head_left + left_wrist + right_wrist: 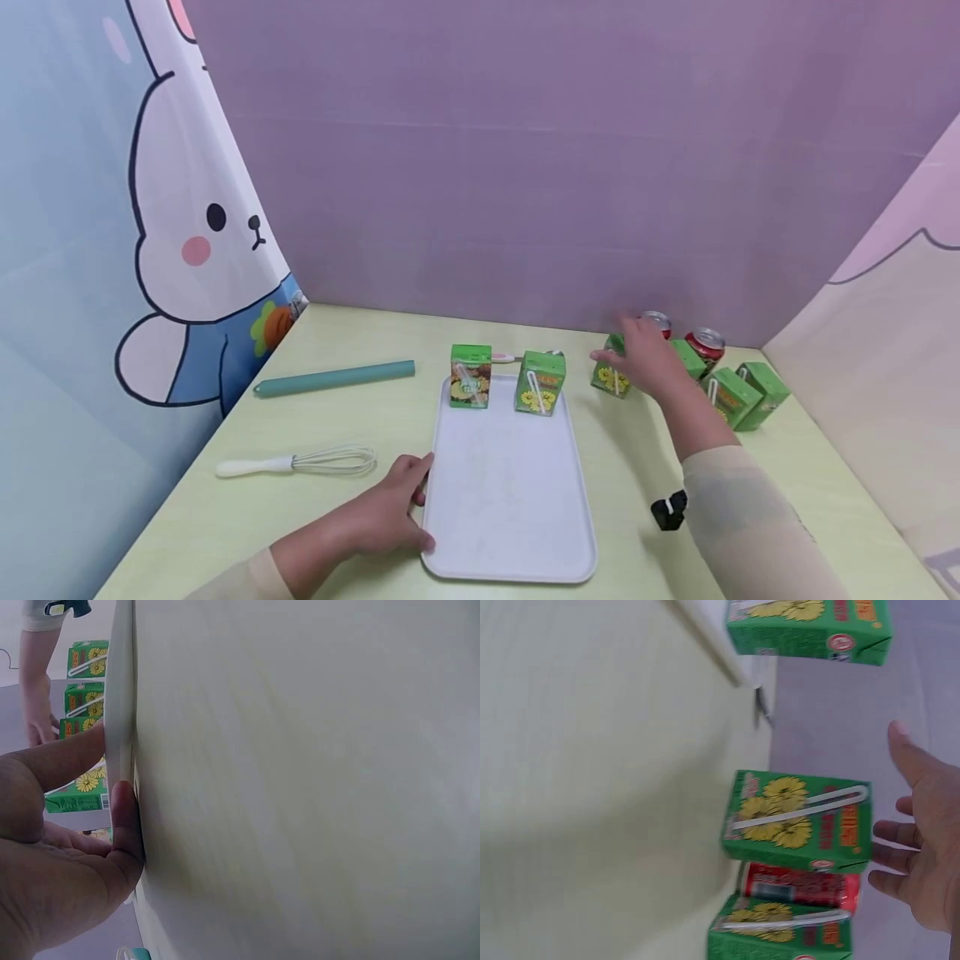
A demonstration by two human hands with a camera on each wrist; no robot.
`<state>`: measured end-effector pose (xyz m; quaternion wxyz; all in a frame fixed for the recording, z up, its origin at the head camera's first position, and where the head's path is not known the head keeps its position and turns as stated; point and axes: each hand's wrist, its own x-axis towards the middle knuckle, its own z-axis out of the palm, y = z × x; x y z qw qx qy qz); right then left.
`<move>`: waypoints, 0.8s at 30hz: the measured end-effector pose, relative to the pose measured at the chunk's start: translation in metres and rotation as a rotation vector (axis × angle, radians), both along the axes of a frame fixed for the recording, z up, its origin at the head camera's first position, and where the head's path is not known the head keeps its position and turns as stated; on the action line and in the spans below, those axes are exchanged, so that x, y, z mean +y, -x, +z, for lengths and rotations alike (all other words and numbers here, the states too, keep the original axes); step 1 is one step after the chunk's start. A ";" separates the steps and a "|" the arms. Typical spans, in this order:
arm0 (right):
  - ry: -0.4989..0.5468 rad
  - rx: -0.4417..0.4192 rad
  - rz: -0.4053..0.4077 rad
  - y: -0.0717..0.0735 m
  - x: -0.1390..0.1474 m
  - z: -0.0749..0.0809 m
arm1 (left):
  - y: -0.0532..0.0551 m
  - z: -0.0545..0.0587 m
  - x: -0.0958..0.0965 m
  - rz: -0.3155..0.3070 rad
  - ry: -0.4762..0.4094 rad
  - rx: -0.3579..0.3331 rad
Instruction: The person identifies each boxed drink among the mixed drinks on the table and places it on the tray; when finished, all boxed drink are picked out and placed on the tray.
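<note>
A white tray (510, 500) lies in the middle of the yellow-green table. My left hand (414, 493) holds its left rim, thumb over the edge; in the left wrist view the fingers (124, 825) press against the tray rim (120, 712). Two green juice boxes (470, 377) (540, 383) stand at the tray's far end. My right hand (626, 354) is stretched out over a third green juice box (609, 379) right of the tray. In the right wrist view that hand (922, 840) is spread open just beside this juice box (799, 821), with a gap between them.
Behind the right hand stand two red cans (658, 322) (706, 343) and several more green boxes (731, 397). A teal roll (333, 377) and a white whisk (300, 462) lie at the left. A black clip (669, 510) lies right of the tray. Walls close off three sides.
</note>
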<state>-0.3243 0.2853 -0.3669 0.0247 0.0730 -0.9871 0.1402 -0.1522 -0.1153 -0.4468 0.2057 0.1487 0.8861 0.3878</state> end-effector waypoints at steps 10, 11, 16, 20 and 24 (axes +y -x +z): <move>-0.046 -0.051 -0.053 0.012 0.010 -0.026 | 0.000 0.000 -0.001 0.003 -0.017 -0.005; -0.029 -0.049 -0.058 0.013 0.011 -0.028 | 0.000 0.000 -0.001 0.003 -0.019 -0.007; 0.059 -0.051 -0.078 0.016 0.014 -0.035 | -0.001 0.000 -0.001 0.009 -0.021 -0.016; 0.086 -0.053 -0.081 0.015 0.015 -0.036 | -0.001 0.000 -0.001 0.008 -0.016 -0.006; 0.085 -0.057 -0.093 0.012 0.018 -0.035 | -0.001 0.000 -0.002 -0.001 -0.021 0.001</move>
